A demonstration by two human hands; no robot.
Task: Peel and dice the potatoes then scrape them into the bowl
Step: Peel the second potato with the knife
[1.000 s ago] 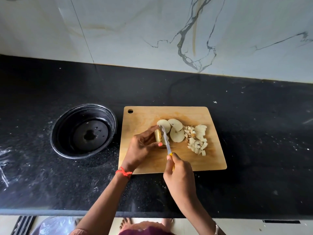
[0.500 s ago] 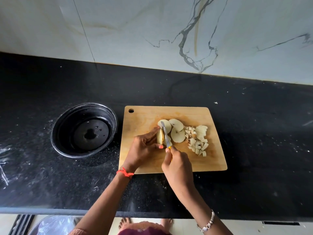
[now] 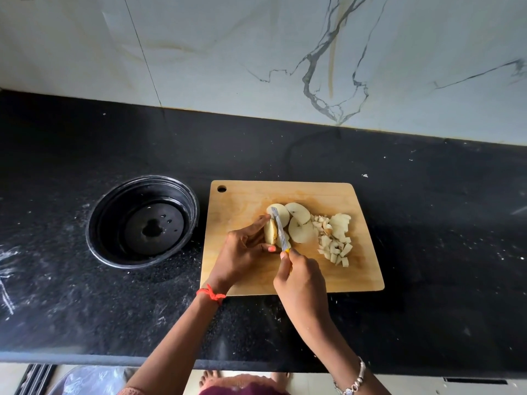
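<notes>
We look down on a wooden cutting board lying flat on a black speckled counter, with a white veined wall along the far side. On the board the potato shows in three forms. A chunk of potato stands on edge a little left of the board's middle. The left hand grasps it, with the index finger reaching over its far end, the thumb at its near end and the other fingers curled behind it. Just right of the chunk the knife runs from near to far, its blade against the chunk's cut face. We cannot tell whether the edge has entered the flesh. The right hand is clenched round the knife's yellow handle and hides nearly all of it. Right of the blade lie three round slices that overlap one another. Further right is a small heap of diced pieces, touching the slices. A round black bowl sits on the counter just beside the board's left edge, with a glossy patch on its bottom. We also see a red thread tied round the left wrist and a beaded bracelet on the right wrist
</notes>
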